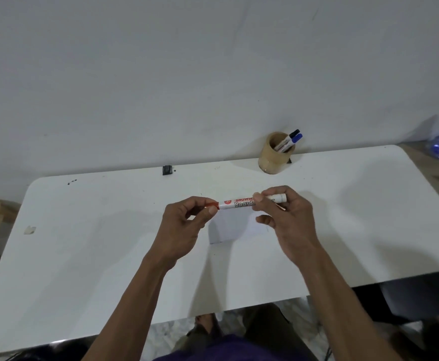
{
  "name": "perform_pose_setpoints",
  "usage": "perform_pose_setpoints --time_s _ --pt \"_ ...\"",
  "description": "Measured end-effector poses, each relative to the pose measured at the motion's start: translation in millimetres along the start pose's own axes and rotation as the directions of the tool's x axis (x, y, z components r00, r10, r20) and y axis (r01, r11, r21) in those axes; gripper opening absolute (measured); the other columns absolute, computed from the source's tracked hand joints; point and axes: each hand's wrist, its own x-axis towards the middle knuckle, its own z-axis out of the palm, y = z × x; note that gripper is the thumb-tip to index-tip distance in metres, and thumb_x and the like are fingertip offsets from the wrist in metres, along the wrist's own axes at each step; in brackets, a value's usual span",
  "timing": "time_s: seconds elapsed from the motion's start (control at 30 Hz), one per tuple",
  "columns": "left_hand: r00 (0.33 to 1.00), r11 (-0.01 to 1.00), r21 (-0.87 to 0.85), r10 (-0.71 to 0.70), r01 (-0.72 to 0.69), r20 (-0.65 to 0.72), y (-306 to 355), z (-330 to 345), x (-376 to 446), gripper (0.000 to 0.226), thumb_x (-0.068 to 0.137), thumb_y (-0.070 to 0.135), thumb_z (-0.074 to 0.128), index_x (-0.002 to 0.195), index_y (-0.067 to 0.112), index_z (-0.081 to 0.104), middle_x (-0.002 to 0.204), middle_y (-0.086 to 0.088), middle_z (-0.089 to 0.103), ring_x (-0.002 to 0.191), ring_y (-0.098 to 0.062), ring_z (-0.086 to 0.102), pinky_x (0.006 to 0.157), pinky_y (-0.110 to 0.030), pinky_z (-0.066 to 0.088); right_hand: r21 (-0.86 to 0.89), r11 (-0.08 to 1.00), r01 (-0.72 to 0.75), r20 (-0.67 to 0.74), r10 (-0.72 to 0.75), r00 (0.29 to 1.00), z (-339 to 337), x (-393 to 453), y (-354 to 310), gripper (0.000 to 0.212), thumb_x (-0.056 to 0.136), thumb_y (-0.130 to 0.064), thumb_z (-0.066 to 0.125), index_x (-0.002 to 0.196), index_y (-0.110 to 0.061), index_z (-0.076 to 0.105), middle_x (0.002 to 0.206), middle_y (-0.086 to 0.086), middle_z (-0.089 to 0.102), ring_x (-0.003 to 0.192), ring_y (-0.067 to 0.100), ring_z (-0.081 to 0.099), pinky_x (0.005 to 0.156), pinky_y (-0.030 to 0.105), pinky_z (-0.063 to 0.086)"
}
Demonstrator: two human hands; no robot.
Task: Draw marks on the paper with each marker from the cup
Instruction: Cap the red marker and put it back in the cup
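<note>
While I watch from the head camera, I list what lies in view, largest item first:

Table (83,269): white, rounded corners, set against a pale wall; near edge cut off at the bottom of the view.

Paper (228,227): small white sheet lying flat at the table's middle, directly below the hands; white on white, so I make out its edges only faintly, and I cannot tell whether any marks are on it.

Left hand (184,227): fingertips pinched on the red cap end of the marker.

Right hand (288,225): thumb and fingers closed around the far part of the barrel, covering part of the printed label.

Cup (274,155): tan, cylindrical, at the back edge of the table, well apart from the hands; holds two more markers, one black-capped (294,133) and one blue-capped (297,138), leaning right.

Red marker (239,203): white barrel, held level in the air above the paper, between both hands.

Black object (167,170): small, at the back edge; I cannot identify it.

Step in hand, as I judge it: uncapping the red marker. Cap appears seated or just parting; the tip is hidden. Next move calls for a straight pull apart, then turning the tip down onto the paper while the sheet stays put
</note>
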Motion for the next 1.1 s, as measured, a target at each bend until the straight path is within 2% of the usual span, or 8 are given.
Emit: perform_pose_setpoints --time_s 0.13,0.23,0.37,0.5,0.63,0.77,0.9,1.1 --pt "0.999 1.000 -0.017 0.027 -0.026 0.025 16 14 19 0.009 0.094 0.016 0.067 0.097 0.015 0.076 0.085 0.011 0.074 0.079 -0.008 0.064 0.074 -0.030 0.055 -0.476 0.862 0.176 0.187 -0.096 0.978 -27 14 -19 0.012 0.079 -0.014 0.086 0.081 -0.011 0.075 0.081 0.007 0.077 0.074 0.019 0.070 0.067 0.032 0.057" --pt "0.997 0.997 0.007 0.073 -0.074 0.018 32 32 37 0.008 0.093 0.019 0.069 0.094 0.015 0.076 0.088 0.006 0.075 0.077 -0.006 0.064 0.077 -0.032 0.057 -0.578 0.775 0.254 0.245 -0.132 0.960 -31 25 -22 0.012 0.077 -0.018 0.088 0.081 -0.016 0.076 0.078 -0.004 0.077 0.072 0.013 0.070 0.063 0.028 0.057" --pt "0.991 0.985 0.115 0.129 -0.131 0.020 50 62 57 0.008 0.091 0.022 0.071 0.090 0.016 0.077 0.088 0.007 0.077 0.077 0.000 0.065 0.076 -0.023 0.052 -0.572 0.782 0.247 0.245 -0.125 0.962 -35 45 -12 0.022 0.081 -0.018 0.085 0.095 -0.023 0.070 0.079 -0.016 0.072 0.069 0.005 0.066 0.054 0.021 0.054" --pt "0.995 0.979 0.175 0.099 -0.100 0.015 58 90 81 0.018 0.085 0.033 0.078 0.098 0.020 0.077 0.094 0.011 0.076 0.082 -0.002 0.066 0.077 -0.026 0.056 -0.605 0.751 0.263 0.250 -0.134 0.959 -50 63 -15 0.051 0.090 -0.015 0.075 0.127 -0.039 0.052 0.092 -0.012 0.068 0.082 0.005 0.068 0.060 0.024 0.059" --pt "0.996 0.976 0.214 0.061 -0.045 -0.065 52 116 111 0.045 0.079 0.037 0.083 0.119 0.022 0.067 0.104 0.010 0.070 0.090 -0.007 0.067 0.076 -0.024 0.053 -0.481 0.816 0.321 0.093 -0.316 0.944 -72 93 -36 0.075 0.093 -0.003 0.069 0.145 -0.045 0.037 0.100 -0.007 0.068 0.075 0.007 0.072 0.061 0.011 0.053" --pt "0.986 0.949 0.314 0.086 -0.036 -0.146 38 150 139 0.062 0.079 0.039 0.082 0.132 0.021 0.056 0.123 0.004 0.065 0.103 -0.011 0.064 0.086 -0.030 0.055 -0.410 0.835 0.367 -0.105 -0.443 0.890 -89 139 -57 0.076 0.088 -0.002 0.075 0.147 -0.034 0.037 0.100 -0.002 0.071 0.080 0.004 0.074 0.072 0.012 0.055" --pt "0.979 0.937 0.349 0.084 -0.014 -0.188 22 177 163 0.077 0.079 0.041 0.082 0.144 0.022 0.045 0.140 0.000 0.055 0.118 -0.014 0.057 0.097 -0.048 0.055 -0.364 0.826 0.430 -0.236 -0.528 0.816 -84 176 -66 0.057 0.092 -0.011 0.073 0.139 -0.021 0.042 0.095 0.005 0.077 0.084 0.006 0.076 0.077 0.012 0.052" --pt "0.981 0.934 0.355 0.105 -0.042 -0.162 14 194 181 0.085 0.077 0.044 0.083 0.147 0.024 0.039 0.147 0.006 0.051 0.130 -0.015 0.054 0.105 -0.048 0.052 -0.401 0.799 0.449 -0.180 -0.549 0.816 -74 212 -50 0.039 0.096 -0.017 0.069 0.129 -0.018 0.047 0.092 0.006 0.077 0.087 0.011 0.075 0.083 0.025 0.060"
